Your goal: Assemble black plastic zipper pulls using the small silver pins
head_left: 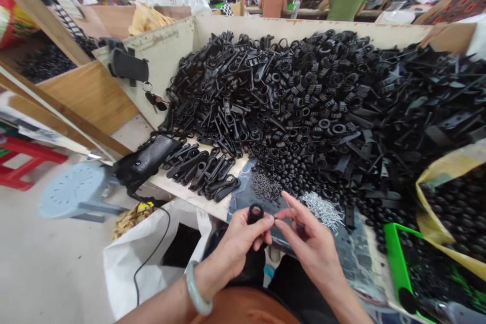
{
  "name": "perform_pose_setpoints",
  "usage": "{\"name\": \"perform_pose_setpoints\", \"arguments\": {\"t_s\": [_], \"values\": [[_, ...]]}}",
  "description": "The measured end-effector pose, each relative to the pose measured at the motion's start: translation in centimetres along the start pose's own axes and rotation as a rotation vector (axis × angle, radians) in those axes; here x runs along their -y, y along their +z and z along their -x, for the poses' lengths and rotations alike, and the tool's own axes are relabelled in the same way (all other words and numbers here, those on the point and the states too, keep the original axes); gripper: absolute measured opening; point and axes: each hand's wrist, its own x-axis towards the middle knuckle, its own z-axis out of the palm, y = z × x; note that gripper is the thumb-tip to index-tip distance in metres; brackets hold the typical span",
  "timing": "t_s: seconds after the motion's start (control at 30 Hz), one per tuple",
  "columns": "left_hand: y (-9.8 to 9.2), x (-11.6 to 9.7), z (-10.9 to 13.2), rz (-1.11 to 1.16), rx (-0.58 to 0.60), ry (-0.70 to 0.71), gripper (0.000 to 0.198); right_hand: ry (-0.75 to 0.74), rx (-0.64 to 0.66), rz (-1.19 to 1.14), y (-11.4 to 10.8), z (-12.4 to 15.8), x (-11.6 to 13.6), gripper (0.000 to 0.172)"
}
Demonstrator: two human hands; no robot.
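My left hand (241, 235), wearing a pale green bangle (195, 288) at the wrist, is closed round a black plastic part with a ringed end (255, 209); the ring sticks up above the thumb. Close against it, my right hand (313, 238) brings its thumb and fingers together at my left thumb tip. What the right fingers pinch is too small to make out. Beyond the hands lie a small heap of dark little pieces (265, 186) and a heap of silvery metal pins (322, 208), both on a dark work surface (243, 195).
Black plastic parts (281, 86) are piled high inside a wooden-walled bin. At left lie a row of black handle-like parts (201, 169) and a black mesh pouch (152, 154). A green tray (395, 258), yellow-rimmed sack (429, 212), white sack (125, 268) and blue stool (74, 190) stand around. Other people sit farther back.
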Motion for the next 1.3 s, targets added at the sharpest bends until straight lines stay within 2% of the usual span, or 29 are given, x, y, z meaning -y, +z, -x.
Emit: {"name": "perform_pose_setpoints", "arguments": {"t_s": [0.1,0.2,0.3,0.4,0.5,0.7,0.87,1.03,1.3], "values": [[-0.5,-0.2,-0.1,-0.055,0.061,-0.010,0.034,-0.032,0.072,0.045,-0.5,0.3,0.0,0.051],[-0.5,-0.4,-0.2,-0.019,0.080,-0.041,0.029,-0.001,0.062,-0.002,-0.3,0.6,0.0,0.052],[0.1,-0.3,-0.3,0.097,0.021,-0.049,0.028,0.070,-0.060,-0.090,0.4,0.7,0.1,0.035],[1.0,0.0,-0.5,0.233,-0.055,-0.069,0.029,0.054,-0.156,-0.096,1.2,0.6,0.1,0.018],[1.5,0.3,-0.6,0.314,-0.083,-0.114,0.032,-0.009,-0.173,-0.080,1.5,0.7,-0.1,0.016],[1.9,0.4,-0.5,0.335,-0.080,-0.128,0.029,0.019,-0.178,-0.100,1.2,0.9,-0.7,0.017],[2.2,0.5,-0.5,0.322,-0.101,-0.136,0.027,-0.075,-0.160,-0.031,0.9,0.8,-0.6,0.013],[2.2,0.6,-0.3,0.365,-0.104,-0.203,0.028,-0.160,-0.157,0.039,0.7,0.8,-0.5,0.009],[1.8,0.3,-0.3,0.314,-0.054,-0.270,0.027,-0.144,-0.102,0.109,0.6,0.9,-0.4,0.013]]}}
